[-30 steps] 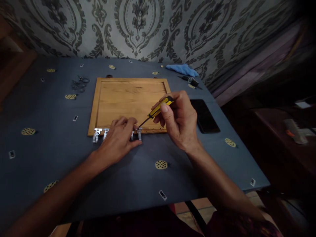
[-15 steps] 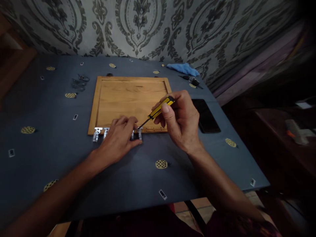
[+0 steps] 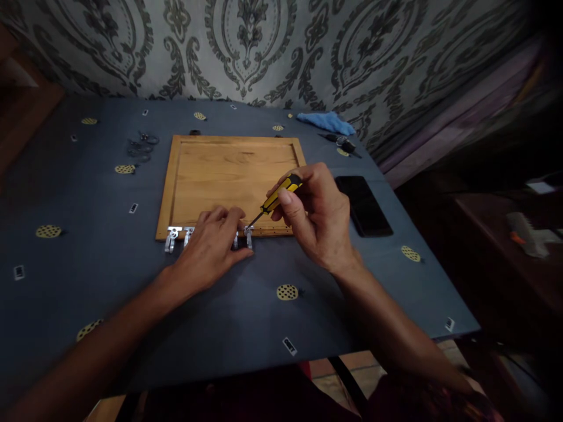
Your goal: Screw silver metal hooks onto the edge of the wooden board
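A wooden panel (image 3: 233,173) with a raised frame lies flat on the dark blue table (image 3: 132,293). Metal hinge brackets (image 3: 172,237) line its near edge. My left hand (image 3: 211,246) rests over that edge, fingers curled down on a bracket (image 3: 248,235). My right hand (image 3: 319,217) grips a yellow and black screwdriver (image 3: 277,196), its tip pointing down at the bracket beside my left fingertips.
A black phone (image 3: 363,205) lies right of the panel. A blue cloth (image 3: 325,123) and keys (image 3: 341,143) sit at the back right. Dark small parts (image 3: 141,146) lie at the back left. Patterned wall behind; the table edge is near me.
My right hand has shifted slightly left and tilted the screwdriver, its handle now lower and closer to the panel. My left hand has stayed on the bracket.
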Tool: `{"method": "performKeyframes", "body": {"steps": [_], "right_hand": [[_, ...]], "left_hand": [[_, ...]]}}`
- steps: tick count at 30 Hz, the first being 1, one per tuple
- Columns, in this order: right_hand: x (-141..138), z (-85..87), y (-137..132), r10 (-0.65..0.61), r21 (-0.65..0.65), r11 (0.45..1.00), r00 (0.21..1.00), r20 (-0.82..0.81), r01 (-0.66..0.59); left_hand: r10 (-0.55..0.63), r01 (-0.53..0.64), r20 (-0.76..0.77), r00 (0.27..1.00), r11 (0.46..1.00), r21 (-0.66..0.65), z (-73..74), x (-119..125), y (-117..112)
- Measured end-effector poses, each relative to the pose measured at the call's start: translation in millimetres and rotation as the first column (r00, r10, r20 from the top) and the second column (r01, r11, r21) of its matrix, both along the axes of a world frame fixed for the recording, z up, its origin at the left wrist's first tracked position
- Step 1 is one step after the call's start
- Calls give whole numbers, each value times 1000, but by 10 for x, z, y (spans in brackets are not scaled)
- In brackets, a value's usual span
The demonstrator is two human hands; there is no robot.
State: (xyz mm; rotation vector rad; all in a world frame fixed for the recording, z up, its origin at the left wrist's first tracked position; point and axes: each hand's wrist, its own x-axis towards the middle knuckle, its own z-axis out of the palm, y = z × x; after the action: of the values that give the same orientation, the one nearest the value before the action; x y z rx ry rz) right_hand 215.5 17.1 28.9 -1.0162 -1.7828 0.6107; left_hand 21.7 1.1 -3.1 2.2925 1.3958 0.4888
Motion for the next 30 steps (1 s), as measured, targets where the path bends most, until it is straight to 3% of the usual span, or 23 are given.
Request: {"method": "performKeyframes", "body": {"steps": [8,16,25,30], "right_hand": [[-93,126,76,81,-132,987,993,-86,-92],[-27,232,268,281,-200,935,955,-94,-294],[-105,152,479,212,-268,928,959,-191,-258],[-61,193,499,305,-249,907,938,-163,-338]], "left_hand": [[14,-15,-13,1000,999,-42,56,23,-1],[-4,4,-20,1000,1000,-14,18,2,-3],[-4,4,6,1000,1000,-7,23,3,-5],[10,-11,-22,1000,1000,-24,31,3,-8]]}}
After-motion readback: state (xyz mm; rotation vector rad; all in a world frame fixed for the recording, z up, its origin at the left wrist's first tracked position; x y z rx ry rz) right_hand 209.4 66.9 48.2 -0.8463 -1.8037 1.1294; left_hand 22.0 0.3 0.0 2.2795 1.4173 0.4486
